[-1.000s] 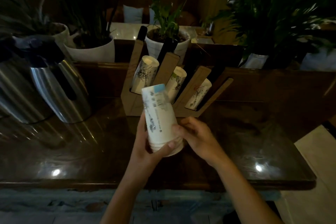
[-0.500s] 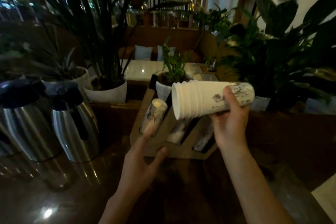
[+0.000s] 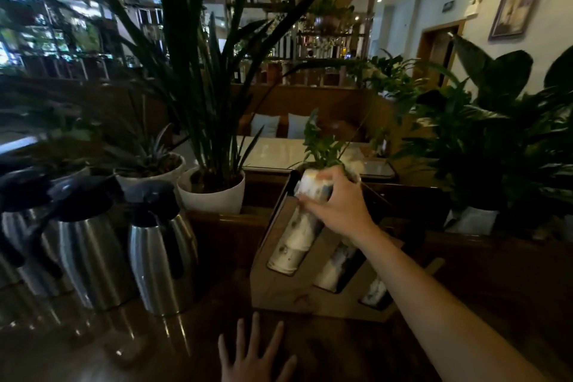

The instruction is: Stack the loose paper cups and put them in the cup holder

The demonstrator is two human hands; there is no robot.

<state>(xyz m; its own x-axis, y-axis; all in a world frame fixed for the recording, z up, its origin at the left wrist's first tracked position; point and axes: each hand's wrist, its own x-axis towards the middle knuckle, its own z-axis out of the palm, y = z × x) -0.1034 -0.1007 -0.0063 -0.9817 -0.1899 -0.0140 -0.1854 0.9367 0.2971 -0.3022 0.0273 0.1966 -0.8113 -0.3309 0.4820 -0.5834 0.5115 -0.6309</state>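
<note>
While the right hand (image 3: 336,206) bears down from above, its fingers (image 3: 325,178) wrap the top of the cup stack (image 3: 297,236), which sits in the leftmost slot of the wooden cup holder (image 3: 279,295); gripping the upper end likely steers it along the slanted channel. Below the fingers, the stack's lower rim shows at the slot opening. Left hand (image 3: 257,360): empty, fingers spread flat over the dark counter (image 3: 93,350), apparently for balance. Steel carafes (image 3: 161,245) stand left.

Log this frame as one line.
phase: inserting | right hand: gripping cup stack in leftmost slot of cup holder | left hand: open, free
</note>
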